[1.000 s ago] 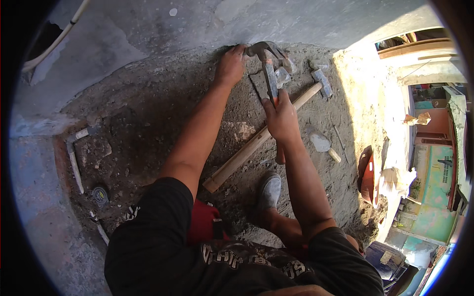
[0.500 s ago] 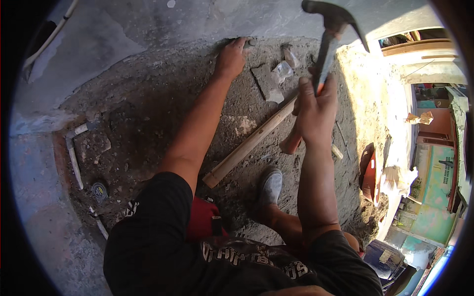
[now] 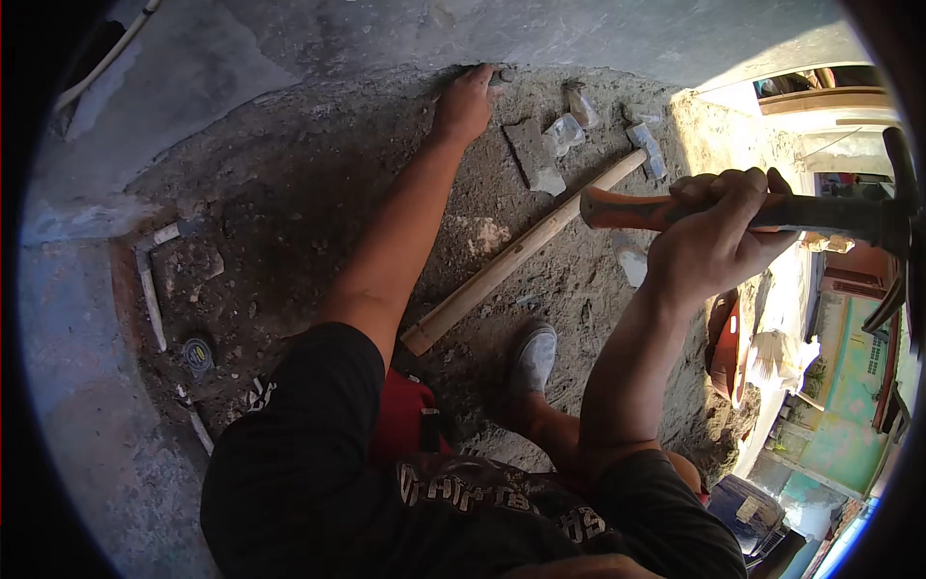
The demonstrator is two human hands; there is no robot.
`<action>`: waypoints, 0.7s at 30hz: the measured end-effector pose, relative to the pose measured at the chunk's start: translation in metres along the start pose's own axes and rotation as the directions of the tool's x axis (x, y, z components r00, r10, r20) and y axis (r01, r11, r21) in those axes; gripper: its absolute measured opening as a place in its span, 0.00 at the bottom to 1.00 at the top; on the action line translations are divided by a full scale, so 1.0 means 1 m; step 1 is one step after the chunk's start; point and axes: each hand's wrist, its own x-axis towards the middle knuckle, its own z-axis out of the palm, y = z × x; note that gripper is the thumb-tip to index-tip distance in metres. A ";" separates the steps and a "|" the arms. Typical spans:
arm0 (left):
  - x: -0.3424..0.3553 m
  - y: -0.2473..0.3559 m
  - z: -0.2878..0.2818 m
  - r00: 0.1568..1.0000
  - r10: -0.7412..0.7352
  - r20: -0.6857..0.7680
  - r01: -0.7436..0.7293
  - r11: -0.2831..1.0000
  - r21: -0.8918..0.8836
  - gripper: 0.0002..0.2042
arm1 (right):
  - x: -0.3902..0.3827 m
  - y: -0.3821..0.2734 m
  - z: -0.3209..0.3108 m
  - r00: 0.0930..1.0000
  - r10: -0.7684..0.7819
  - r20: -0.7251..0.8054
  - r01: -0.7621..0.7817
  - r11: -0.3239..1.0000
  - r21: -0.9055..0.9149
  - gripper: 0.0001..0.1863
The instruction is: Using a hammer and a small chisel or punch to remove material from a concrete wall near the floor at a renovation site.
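Observation:
My right hand (image 3: 719,227) is wrapped round the dark and orange handle of a claw hammer (image 3: 839,217), raised to the right of the ground. The hammer lies nearly level in view, its metal head at the right rim. Far ahead, at the foot of the grey wall (image 3: 386,43), my left hand (image 3: 465,104) has its fingers closed together low against the wall. A small round grey end (image 3: 506,75) shows beside those fingertips; whatever they grip is mostly hidden.
On the dirt lie a wooden strip (image 3: 521,256), a flat broken slab (image 3: 532,156), clear plastic (image 3: 564,133) and a grey-blue block-like piece (image 3: 648,152). Pale pipes (image 3: 147,289) run at left. My shoe (image 3: 533,359) stands near; a red basin (image 3: 727,352) is at right.
The hammer has swung from upright to nearly level, its head going right and down, as my right hand moved right. My left hand stays at the wall's foot.

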 end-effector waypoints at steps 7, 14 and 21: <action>0.004 -0.018 0.029 0.948 0.194 -0.252 -0.200 0.980 0.004 0.18 | -0.001 0.100 0.002 0.803 0.415 0.428 -0.136 0.826 -0.547 0.13; 0.007 0.002 0.012 0.999 -0.001 -0.035 0.002 1.000 0.020 0.18 | -0.031 0.097 0.014 0.984 -0.077 0.158 0.146 0.860 -0.489 0.16; -0.065 0.006 0.040 0.958 0.193 0.211 -0.206 0.978 0.043 0.16 | -0.048 0.091 -0.036 0.747 0.612 0.261 -0.523 0.782 -0.338 0.10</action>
